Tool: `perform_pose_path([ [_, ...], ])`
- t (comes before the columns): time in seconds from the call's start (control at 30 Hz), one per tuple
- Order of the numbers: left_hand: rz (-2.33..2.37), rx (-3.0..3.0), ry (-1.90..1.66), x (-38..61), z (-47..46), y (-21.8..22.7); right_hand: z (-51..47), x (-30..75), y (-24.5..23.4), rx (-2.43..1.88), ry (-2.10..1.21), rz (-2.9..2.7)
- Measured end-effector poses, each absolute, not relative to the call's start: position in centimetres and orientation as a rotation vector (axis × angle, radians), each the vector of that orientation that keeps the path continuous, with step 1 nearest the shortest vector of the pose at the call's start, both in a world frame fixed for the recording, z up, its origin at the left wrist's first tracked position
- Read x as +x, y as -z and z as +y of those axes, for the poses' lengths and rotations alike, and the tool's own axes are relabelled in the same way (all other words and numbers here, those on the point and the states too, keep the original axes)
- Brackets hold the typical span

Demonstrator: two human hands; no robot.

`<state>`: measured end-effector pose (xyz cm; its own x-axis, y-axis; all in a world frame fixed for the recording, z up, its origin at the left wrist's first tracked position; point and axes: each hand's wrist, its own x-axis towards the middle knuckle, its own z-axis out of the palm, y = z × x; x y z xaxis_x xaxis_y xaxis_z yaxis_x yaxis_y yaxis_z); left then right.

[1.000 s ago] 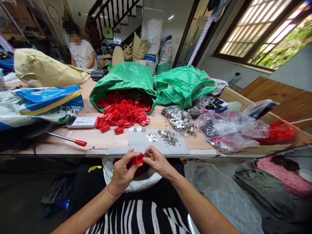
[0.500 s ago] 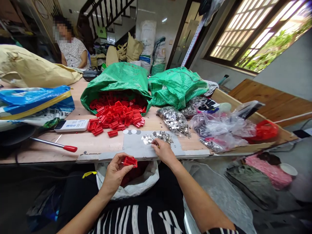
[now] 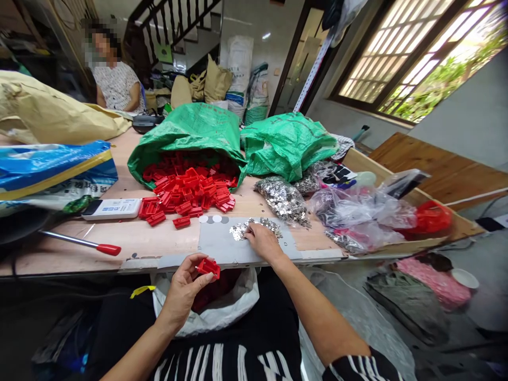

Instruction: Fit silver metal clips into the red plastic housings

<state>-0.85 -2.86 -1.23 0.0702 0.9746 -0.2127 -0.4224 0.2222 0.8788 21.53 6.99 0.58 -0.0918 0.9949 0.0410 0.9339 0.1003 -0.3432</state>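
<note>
My left hand [image 3: 186, 288] is closed on a small red plastic part [image 3: 208, 267], held just below the table's front edge over a white bag [image 3: 222, 307] on my lap. My right hand [image 3: 262, 241] rests on a grey sheet [image 3: 222, 243] on the table, fingers pinched together at a small heap of silvery metal pieces [image 3: 254, 227]. What the fingertips hold is too small to make out. A pile of red plastic parts [image 3: 186, 193] spills from a green sack [image 3: 190, 132] beyond the sheet.
A second green sack [image 3: 286, 140], clear bags of metal pieces [image 3: 283, 196], a white remote [image 3: 111, 209] and a red-handled screwdriver [image 3: 85, 243] lie on the wooden table [image 3: 130, 233]. Blue-and-white and brown sacks sit left. Another person [image 3: 113, 79] sits at the far end.
My right hand left the red part and reached forward onto the grey sheet to the metal pieces. My left hand lowered slightly, still holding the red part.
</note>
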Motion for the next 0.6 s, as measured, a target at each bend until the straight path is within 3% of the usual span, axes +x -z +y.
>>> perform_pose_path([
  [0.6, 0.880, 0.599, -1.203, -0.7, -1.9, -0.1, 7.6, 22.7, -1.0, -1.688, -0.646, -1.818],
])
